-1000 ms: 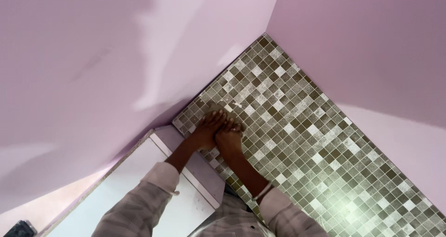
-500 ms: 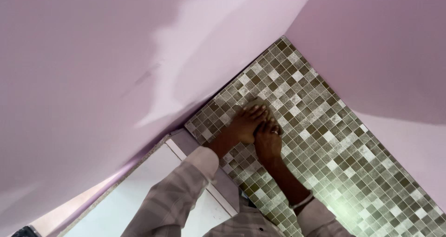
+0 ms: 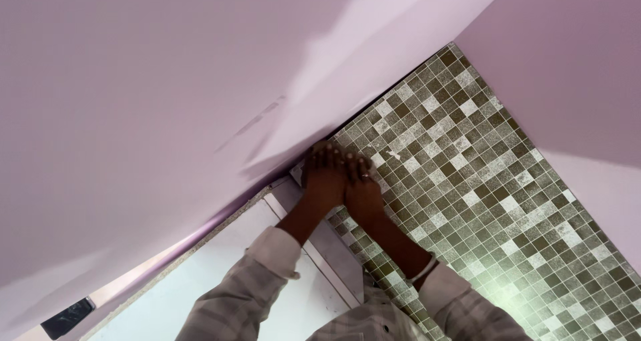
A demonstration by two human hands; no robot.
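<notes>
The mosaic tile sheet (image 3: 467, 174) is seen laid flat as a long band, its long axis running from the near right corner up toward the far corner where the two lilac walls (image 3: 167, 100) meet. Both hands are pressed flat and side by side on the sheet's left edge, close to the end nearest the wall junction. The left hand (image 3: 325, 174) lies against the wall line; the right hand (image 3: 362, 184) touches it, a ring visible on one finger. Fingers are extended, nothing gripped. Whether a cloth is under the palms cannot be told. A white ledge (image 3: 314, 244) runs beneath the left forearm. A bracelet (image 3: 424, 269) is worn at the right wrist.
</notes>
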